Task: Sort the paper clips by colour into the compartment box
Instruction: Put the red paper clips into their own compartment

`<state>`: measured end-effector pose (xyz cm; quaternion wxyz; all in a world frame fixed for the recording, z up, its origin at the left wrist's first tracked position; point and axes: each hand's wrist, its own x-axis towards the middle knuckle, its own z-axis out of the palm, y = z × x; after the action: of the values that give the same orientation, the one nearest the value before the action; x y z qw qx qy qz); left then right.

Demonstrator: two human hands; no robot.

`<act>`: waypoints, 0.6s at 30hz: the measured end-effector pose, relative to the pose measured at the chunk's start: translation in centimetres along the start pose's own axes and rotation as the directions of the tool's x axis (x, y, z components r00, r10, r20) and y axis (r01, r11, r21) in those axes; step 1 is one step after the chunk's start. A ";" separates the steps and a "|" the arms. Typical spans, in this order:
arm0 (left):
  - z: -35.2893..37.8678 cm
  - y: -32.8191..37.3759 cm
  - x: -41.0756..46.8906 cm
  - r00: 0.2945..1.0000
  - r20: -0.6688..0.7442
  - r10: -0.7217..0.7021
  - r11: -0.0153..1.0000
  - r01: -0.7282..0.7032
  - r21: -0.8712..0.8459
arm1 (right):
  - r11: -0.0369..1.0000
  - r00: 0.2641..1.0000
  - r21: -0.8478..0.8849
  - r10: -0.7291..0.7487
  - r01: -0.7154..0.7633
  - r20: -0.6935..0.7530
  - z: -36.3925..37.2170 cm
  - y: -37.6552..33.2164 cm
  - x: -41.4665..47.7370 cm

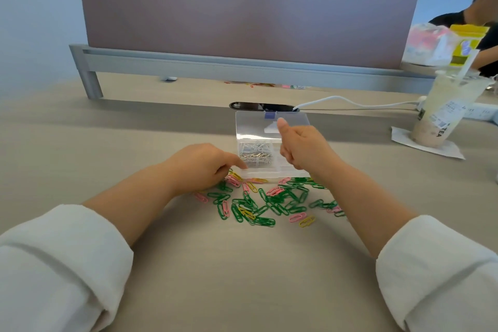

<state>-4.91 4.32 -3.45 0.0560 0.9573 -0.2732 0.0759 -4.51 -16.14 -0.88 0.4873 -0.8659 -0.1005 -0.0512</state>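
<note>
Leaning over the bench (242, 277), a pale, matte wood-grain top, we had the compartment box (265, 171) just past the middle. It was a small rectangle of clear hard plastic. Its hinged lid (256, 125) stood tipped open at the back, with a blue tab at the top edge. The left rear compartment held a tangle of silver clips (256, 153). Our right grip (301, 148) hid the compartments on the right.

Thin bent-wire loose clips (269, 202) lay scattered against the box's front wall and toward us. They were mostly green clips (265, 221), with some pink clips (297, 217) and a few yellow clips (307, 221).

Our left grip (204, 167) rested on the bench among the leftmost clips. Its forefinger lay straight against the box's front left corner and the other fingers were curled under. We could not tell whether they pinched a clip. The right grip hung over the right side of the box, fingers folded in and thumb raised before the lid. What it held, if anything, was hidden.

Beyond the box lay a dark oval cable slot (258, 106) and a white cable (350, 102). Behind these stood a mauve fabric screen (242, 13) with rounded corners on a grey metal rail. A translucent tea cup (442, 113) with a straw stood on a paper napkin well to the right. Nearest us, the bench ran broad and flat between our rolled white sleeves (62, 264).
</note>
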 end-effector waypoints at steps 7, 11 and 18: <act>0.9 -1.4 -1.3 0.971 -0.088 0.222 0.960 -0.202 0.196 | 0.956 0.994 0.290 -0.069 0.041 0.086 4.5 -0.7 2.4; 1.2 -1.7 -1.1 0.900 -0.286 0.329 0.941 -0.287 0.179 | 0.970 0.992 0.228 -0.102 0.083 0.074 4.7 0.2 2.3; 1.1 -0.9 -1.0 0.903 -0.326 0.280 0.960 -0.269 0.081 | 0.959 0.986 0.257 -0.147 0.121 0.083 4.6 0.7 2.1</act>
<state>-5.17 5.43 -4.79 0.0738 0.8833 -0.3904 0.2487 -2.35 -12.27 -3.44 0.5827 -0.7899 -0.1891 -0.0269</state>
